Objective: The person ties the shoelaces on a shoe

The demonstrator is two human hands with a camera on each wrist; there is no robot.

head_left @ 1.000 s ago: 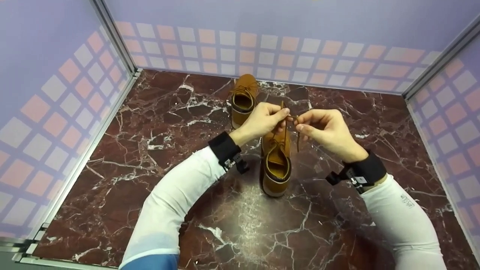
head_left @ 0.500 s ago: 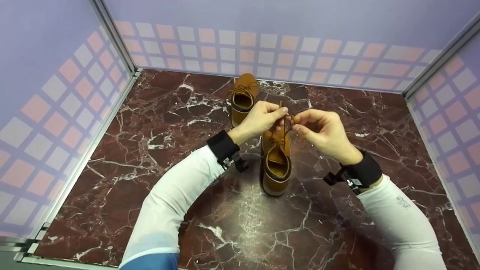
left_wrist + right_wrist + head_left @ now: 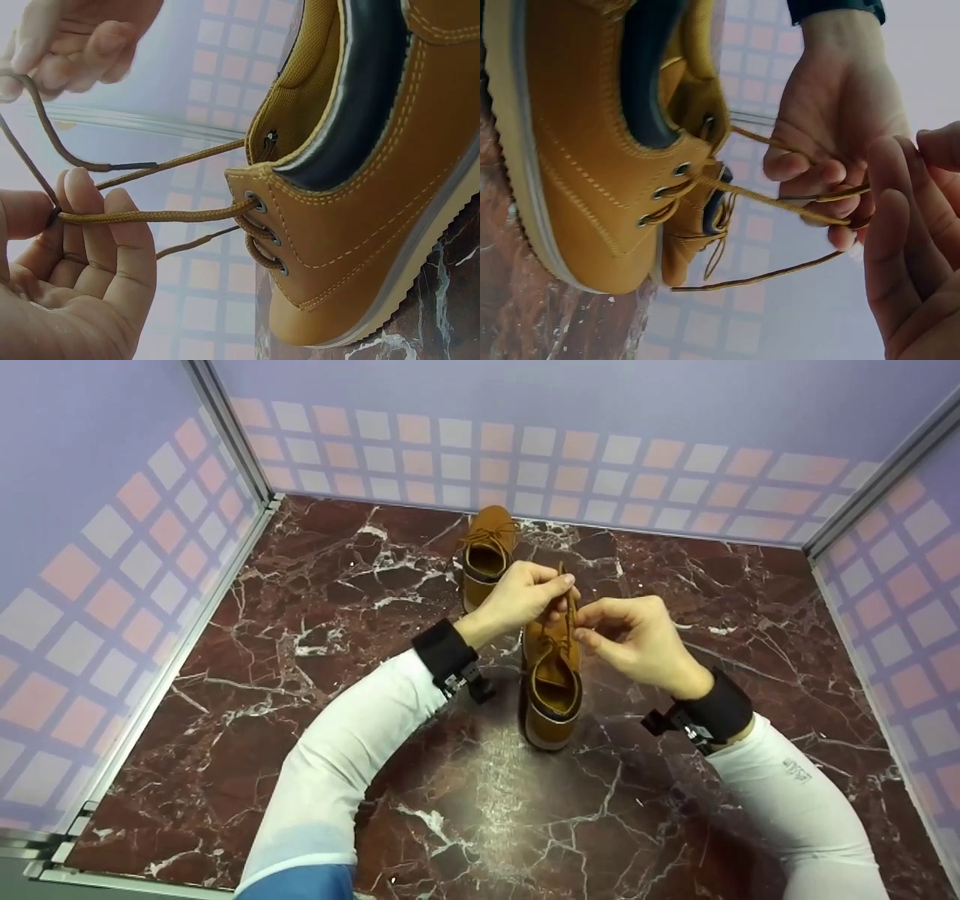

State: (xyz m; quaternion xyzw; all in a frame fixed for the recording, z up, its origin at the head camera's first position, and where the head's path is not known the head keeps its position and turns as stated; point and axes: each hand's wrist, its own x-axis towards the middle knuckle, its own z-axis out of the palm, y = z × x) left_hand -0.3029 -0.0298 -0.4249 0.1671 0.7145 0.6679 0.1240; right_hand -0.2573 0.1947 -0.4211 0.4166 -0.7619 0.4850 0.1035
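Observation:
A tan lace-up shoe with a dark padded collar stands on the floor, its toe pointing away. My left hand is above its toe, pinching the brown shoelace between thumb and fingers where strands cross. To its right, my right hand pinches a loop of the same lace, seen blurred at the top left of the left wrist view. Both strands run taut from the top eyelets to my left hand. One dark-tipped lace end hangs between the hands; another sticks out past my left fingers.
A matching shoe, its lace tied in a bow, stands farther back and left, near the tiled-pattern back wall. Dark red marbled flooring surrounds both shoes. Panels with metal corner posts enclose the sides.
My right hand has moved left and slightly down, closer to the left hand. The lace end that hung below it is now drawn in toward the other strands. My left hand has barely moved.

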